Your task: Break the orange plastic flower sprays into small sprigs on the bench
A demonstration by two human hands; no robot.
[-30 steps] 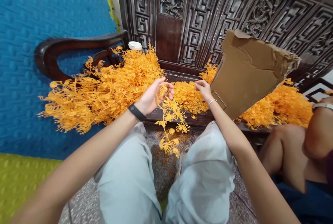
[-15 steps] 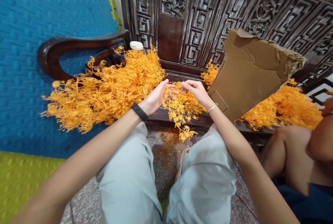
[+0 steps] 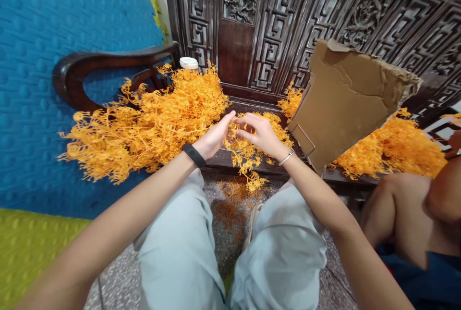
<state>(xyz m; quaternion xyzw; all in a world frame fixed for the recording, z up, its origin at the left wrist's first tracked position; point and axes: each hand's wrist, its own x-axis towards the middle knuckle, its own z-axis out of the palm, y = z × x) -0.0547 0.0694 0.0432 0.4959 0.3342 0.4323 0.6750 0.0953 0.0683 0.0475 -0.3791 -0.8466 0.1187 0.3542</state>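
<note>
My left hand (image 3: 216, 136) is curled round the upper part of an orange plastic flower sprig (image 3: 248, 166), with its fingers mostly hidden behind the palm edge. The sprig's small spidery blossoms dangle below the hands, past the dark wooden seat edge. My right hand (image 3: 263, 133) meets the left near its fingertips. Its thumb and forefinger are curved with a gap between them, and orange strands show there. Whether it touches the sprig I cannot tell. Close to my left wrist lies a large heap of the same orange sprigs (image 3: 154, 122); a smaller bunch (image 3: 279, 125) is behind my right hand.
A torn cardboard sheet (image 3: 342, 98) leans to the right, beside another orange heap (image 3: 399, 146). Behind stands a carved wooden backrest (image 3: 236, 50) with a curved armrest (image 3: 68, 79). A white lid (image 3: 189, 63) shows at the back. Another person's bare leg (image 3: 396, 218) is at right.
My right hand has moved left and its fingers now reach my left hand's fingertips. The left fingers have drawn in. The dangling sprig has shifted slightly left.
</note>
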